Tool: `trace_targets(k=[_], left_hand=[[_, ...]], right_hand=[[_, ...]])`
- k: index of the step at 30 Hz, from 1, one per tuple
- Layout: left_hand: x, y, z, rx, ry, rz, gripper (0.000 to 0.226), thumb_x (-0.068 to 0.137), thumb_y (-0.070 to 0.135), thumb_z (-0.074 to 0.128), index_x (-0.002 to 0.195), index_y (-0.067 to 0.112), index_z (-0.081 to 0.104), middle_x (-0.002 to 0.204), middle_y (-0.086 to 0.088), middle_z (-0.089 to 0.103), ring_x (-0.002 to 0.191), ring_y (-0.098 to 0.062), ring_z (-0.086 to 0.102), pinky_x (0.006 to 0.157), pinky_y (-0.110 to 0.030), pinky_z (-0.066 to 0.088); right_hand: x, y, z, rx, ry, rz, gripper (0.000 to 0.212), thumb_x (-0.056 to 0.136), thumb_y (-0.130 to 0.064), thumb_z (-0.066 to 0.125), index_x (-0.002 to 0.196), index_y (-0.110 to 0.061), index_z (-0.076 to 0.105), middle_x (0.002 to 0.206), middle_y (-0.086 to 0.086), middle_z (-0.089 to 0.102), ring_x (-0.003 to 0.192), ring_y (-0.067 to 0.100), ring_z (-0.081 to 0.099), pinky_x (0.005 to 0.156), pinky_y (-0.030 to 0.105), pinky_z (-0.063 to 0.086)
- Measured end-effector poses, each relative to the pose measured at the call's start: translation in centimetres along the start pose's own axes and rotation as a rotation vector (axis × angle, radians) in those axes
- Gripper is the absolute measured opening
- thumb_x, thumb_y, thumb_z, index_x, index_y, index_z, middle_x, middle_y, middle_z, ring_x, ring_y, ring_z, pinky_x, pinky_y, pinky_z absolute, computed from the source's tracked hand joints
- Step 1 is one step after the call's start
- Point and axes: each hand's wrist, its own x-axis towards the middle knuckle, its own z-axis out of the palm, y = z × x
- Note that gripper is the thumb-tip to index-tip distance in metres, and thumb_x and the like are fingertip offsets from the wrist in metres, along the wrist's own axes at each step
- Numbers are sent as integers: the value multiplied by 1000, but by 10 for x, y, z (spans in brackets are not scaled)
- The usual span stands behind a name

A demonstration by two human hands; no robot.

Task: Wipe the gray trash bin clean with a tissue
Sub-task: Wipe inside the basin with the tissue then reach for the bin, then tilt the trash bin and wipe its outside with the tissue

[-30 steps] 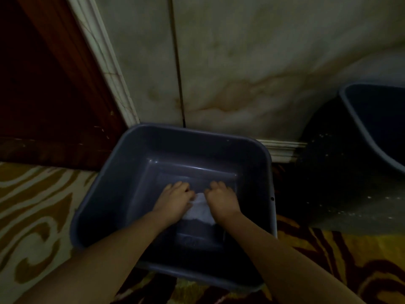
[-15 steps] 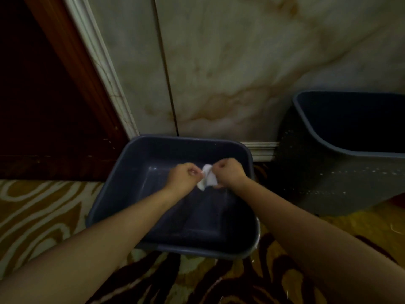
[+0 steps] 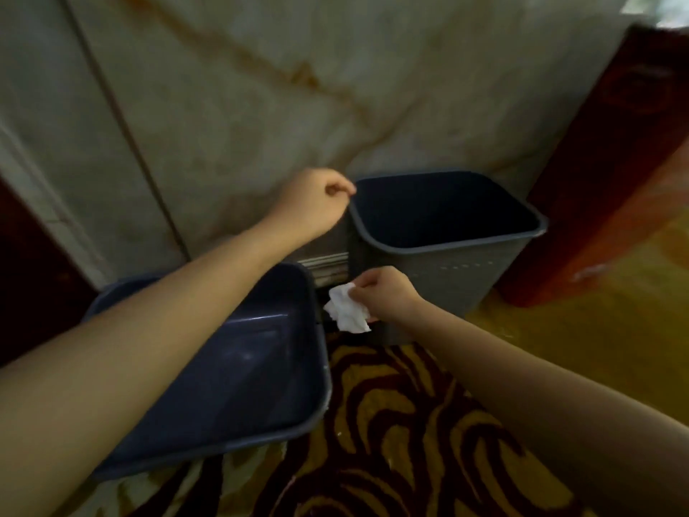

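The gray trash bin [image 3: 481,270] stands upright against the marble wall, its dark inside open to view. My left hand [image 3: 317,203] is at the bin's near left rim corner, fingers curled; whether it grips the rim I cannot tell. My right hand [image 3: 387,296] hangs in front of the bin's lower left side and pinches a crumpled white tissue [image 3: 346,309]. The tissue is close to the bin's wall; contact is unclear.
A shallow blue-gray tub [image 3: 238,371] lies on the patterned brown and yellow carpet [image 3: 391,442] at lower left, under my left forearm. A dark red wooden post [image 3: 611,173] rises right of the bin. The marble wall [image 3: 261,106] closes the back.
Both hands have left the tub. My left hand rose to the bin's rim, my right hand carried the tissue to the bin's side. The view swung right.
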Motion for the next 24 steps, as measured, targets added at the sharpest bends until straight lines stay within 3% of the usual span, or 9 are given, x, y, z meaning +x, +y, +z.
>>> trace_targets(k=[2, 4, 6, 9, 11, 13, 17, 21, 24], left_hand=[[18, 38, 31, 50, -114, 125, 26, 87, 17, 52, 108, 17, 68, 99, 2, 68, 83, -6, 57, 73, -17, 40], [30, 63, 64, 119, -305, 170, 27, 88, 25, 53, 109, 18, 67, 102, 2, 64, 89, -7, 54, 78, -19, 37], [36, 77, 94, 241, -520, 177, 21, 88, 33, 52, 99, 18, 62, 98, -3, 57, 90, -13, 52, 78, -24, 37], [38, 82, 126, 392, -699, 169, 42, 89, 36, 51, 117, 7, 60, 116, -11, 63, 104, -23, 59, 82, -30, 44], [38, 81, 140, 400, -681, 170, 37, 90, 31, 50, 115, 6, 61, 101, -8, 65, 88, -21, 61, 69, -28, 45], [40, 80, 147, 400, -628, 148, 29, 91, 27, 49, 107, 8, 62, 80, 0, 58, 73, -15, 56, 56, -24, 40], [46, 79, 149, 428, -570, 149, 23, 91, 27, 47, 89, 12, 63, 84, -5, 60, 74, -17, 57, 59, -26, 41], [53, 83, 133, 354, -459, 115, 22, 90, 26, 49, 80, 10, 61, 75, -7, 54, 72, -21, 52, 55, -26, 35], [59, 88, 114, 259, -382, 42, 13, 88, 25, 52, 79, 16, 55, 80, -10, 52, 75, -20, 49, 63, -28, 35]], right_hand=[[-11, 17, -31, 110, 7, 94, 21, 89, -16, 57, 105, -6, 65, 93, 8, 63, 85, 21, 62, 72, 32, 54], [-19, 32, -60, 222, 23, 183, 15, 89, -15, 58, 98, -4, 64, 87, 7, 62, 75, 18, 60, 67, 30, 53], [-23, 45, -87, 222, 52, 287, 10, 90, -17, 59, 85, -9, 61, 77, 5, 61, 70, 17, 60, 67, 30, 53], [-24, 70, -116, 124, 132, 329, 15, 88, -16, 60, 97, -4, 62, 79, 7, 61, 75, 18, 61, 58, 27, 51], [-24, 88, -127, -18, 174, 306, 19, 88, -17, 60, 100, -3, 63, 84, 9, 64, 74, 18, 62, 56, 25, 50], [-24, 104, -135, -122, 203, 271, 19, 88, -16, 60, 99, -2, 65, 89, 11, 68, 75, 19, 66, 64, 30, 57], [-26, 122, -146, -199, 328, 185, 16, 88, -13, 58, 95, -4, 69, 97, 13, 70, 85, 24, 67, 78, 39, 57], [-29, 117, -158, -243, 453, 72, 20, 87, -16, 55, 92, -4, 70, 93, 13, 71, 81, 26, 67, 74, 40, 57], [-31, 100, -170, -212, 639, -56, 21, 87, -21, 56, 91, -5, 70, 89, 12, 72, 78, 27, 66, 65, 35, 53]])
